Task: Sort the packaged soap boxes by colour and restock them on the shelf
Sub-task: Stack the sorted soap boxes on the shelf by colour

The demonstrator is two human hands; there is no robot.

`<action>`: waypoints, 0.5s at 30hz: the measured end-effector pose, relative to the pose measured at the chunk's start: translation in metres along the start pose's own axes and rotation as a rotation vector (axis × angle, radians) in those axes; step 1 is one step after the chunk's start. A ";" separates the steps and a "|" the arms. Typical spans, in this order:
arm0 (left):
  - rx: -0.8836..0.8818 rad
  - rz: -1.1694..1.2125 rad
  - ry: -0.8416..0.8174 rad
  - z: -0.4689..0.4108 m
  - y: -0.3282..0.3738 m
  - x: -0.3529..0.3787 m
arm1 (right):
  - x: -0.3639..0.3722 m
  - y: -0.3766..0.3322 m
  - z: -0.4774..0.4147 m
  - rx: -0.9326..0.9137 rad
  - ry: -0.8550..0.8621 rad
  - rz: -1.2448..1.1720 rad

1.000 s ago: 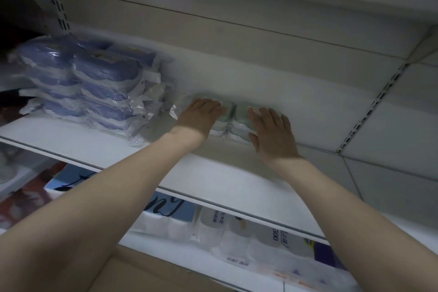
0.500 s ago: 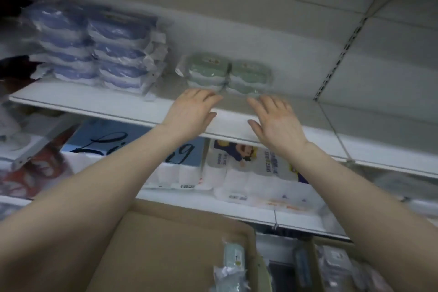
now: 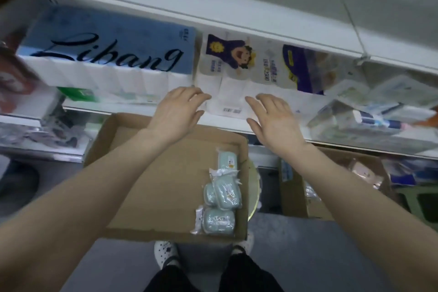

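Several pale green soap boxes [image 3: 220, 197] in clear wrap lie along the right side of a shallow cardboard tray [image 3: 151, 173] below me. My left hand [image 3: 177, 111] and my right hand [image 3: 275, 118] hover empty above the tray's far edge, fingers relaxed and spread, in front of the lower shelf. The white shelf [image 3: 166, 0] that holds the sorted soap runs across the top; its contents are out of view.
A blue tissue pack [image 3: 109, 54] and a toilet-roll pack [image 3: 239, 66] fill the lower shelf behind my hands. Clear packaged goods [image 3: 379, 111] sit to the right. A second cardboard box [image 3: 331, 187] stands on the floor at right. My feet [image 3: 166, 253] are under the tray.
Both hands have come away from the green soap boxes on the upper shelf and dropped, empty, toward the tray. My view has tilted down from the shelf to the tray.
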State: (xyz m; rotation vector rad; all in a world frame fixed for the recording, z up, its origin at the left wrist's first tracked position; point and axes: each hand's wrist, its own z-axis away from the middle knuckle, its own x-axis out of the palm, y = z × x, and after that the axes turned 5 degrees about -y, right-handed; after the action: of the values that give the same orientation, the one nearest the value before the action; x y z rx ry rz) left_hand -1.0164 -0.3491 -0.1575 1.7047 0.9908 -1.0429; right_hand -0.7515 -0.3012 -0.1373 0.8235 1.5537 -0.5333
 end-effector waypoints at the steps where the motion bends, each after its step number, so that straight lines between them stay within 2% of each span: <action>1: -0.026 0.017 -0.025 0.009 0.003 0.016 | 0.015 0.001 0.008 -0.002 -0.032 -0.024; 7: -0.256 0.136 -0.202 0.060 0.043 0.121 | 0.105 0.016 0.047 -0.091 -0.320 -0.147; 11: -0.391 0.157 -0.418 0.091 0.081 0.193 | 0.165 0.037 0.059 -0.223 -0.427 -0.177; 13: -0.373 0.137 -0.574 0.100 0.098 0.229 | 0.194 0.046 0.060 -0.307 -0.483 -0.162; 15: -0.254 0.063 -0.769 0.102 0.113 0.260 | 0.224 0.053 0.059 -0.360 -0.514 -0.139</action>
State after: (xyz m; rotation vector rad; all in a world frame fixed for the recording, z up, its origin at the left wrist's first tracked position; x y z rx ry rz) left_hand -0.8504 -0.4322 -0.3949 0.9792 0.5286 -1.3162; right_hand -0.6748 -0.2663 -0.3592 0.2715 1.1820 -0.4977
